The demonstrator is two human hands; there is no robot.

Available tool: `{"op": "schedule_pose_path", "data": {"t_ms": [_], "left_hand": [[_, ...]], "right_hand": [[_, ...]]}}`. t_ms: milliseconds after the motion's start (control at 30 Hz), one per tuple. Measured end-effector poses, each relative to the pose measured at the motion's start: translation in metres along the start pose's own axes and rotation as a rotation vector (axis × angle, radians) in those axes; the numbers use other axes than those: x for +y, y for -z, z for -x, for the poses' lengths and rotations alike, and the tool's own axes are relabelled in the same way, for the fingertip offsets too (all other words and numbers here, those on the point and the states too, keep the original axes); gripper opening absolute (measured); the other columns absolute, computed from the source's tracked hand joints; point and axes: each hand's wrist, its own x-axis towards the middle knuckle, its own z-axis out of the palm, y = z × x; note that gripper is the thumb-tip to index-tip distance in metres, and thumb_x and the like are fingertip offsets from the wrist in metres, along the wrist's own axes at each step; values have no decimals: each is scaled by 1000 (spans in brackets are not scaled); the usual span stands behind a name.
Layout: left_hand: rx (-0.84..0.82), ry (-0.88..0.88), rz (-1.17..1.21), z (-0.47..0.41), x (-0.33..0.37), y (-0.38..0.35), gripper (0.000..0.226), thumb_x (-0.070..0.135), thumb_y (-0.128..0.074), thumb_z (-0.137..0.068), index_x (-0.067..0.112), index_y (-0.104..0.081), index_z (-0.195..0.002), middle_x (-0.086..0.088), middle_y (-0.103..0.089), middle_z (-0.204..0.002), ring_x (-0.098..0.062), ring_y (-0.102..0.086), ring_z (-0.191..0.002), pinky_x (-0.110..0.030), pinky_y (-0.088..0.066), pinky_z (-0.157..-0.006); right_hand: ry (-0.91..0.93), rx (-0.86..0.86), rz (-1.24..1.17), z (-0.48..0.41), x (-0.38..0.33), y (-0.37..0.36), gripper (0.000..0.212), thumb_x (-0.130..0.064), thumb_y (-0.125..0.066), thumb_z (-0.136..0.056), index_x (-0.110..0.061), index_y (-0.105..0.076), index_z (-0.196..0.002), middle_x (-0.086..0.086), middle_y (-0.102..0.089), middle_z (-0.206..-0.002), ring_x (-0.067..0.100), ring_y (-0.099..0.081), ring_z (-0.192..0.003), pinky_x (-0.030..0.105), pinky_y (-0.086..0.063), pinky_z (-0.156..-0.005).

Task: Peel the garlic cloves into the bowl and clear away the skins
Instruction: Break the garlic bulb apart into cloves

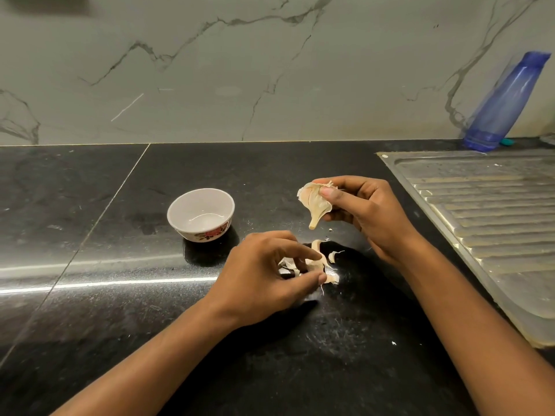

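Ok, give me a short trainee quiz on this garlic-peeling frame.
1. True or false: the bowl already holds peeled cloves.
2. Which hand holds the garlic? A: left hand. B: right hand.
3. Fill in: the loose skins lie on the black ____.

Key: 1 false, the bowl is empty. 2 B. 3 countertop.

No legible text anywhere.
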Motion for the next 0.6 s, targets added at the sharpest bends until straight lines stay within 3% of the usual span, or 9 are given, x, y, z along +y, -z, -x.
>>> {"op": "schedule_pose_path", "data": {"t_ms": [67,167,300,367,467,600], "left_hand": [[79,11,26,-1,2,2,17,40,-82,-90,30,-84,-104,13,-73,-85,-4,-65,-70,-20,-41,-61],[173,72,89,-2,-1,5,4,24,-79,-94,25,-84,-94,13,-75,-82,-8,-67,-71,-21,-47,-62],[258,145,127,-5,-1,4,7,29,-79,-94,26,-82,-89,16,-74,-77,-7,-62,-62,-20,-47,-58],[301,189,198,-7,-2,5,8,33,-78,-95,26,-81,-93,12,-75,-76,-5,-64,-63,-23,-51,-59],[327,253,312,-9,-6,7,23,39,-78,-94,26,-77,-112,1,-77,-85,-18,-74,-73,-40,-64,-65],[293,274,402,-10,-2,8,39,35,-79,-91,19,-71,-125,-5,-78,-89,-21,-78,-78,-31,-64,-65]], "right_hand": [[-1,-8,-10,1,0,0,19,-13,-68,-101,-13,-78,-117,6,-82,-105,21,-77,-99,25,-63,-77],[-1,-26,-19,1,-1,-1,19,-13,-67,-101,-12,-78,-117,7,-81,-106,22,-77,-100,29,-64,-81],[-19,-70,-28,3,-2,-2,21,-12,-66,-101,-10,-77,-119,9,-81,-109,27,-76,-106,31,-64,-85],[-34,-123,-39,5,-2,-3,23,-10,-64,-101,-8,-76,-121,11,-80,-112,31,-75,-109,32,-64,-87],[-40,-211,-62,7,-3,-5,26,-8,-63,-101,-4,-74,-125,17,-78,-115,33,-75,-109,34,-63,-88],[-41,-297,-75,10,-3,-9,33,-14,-67,-98,-7,-72,-129,16,-77,-121,34,-73,-115,40,-62,-97]]}}
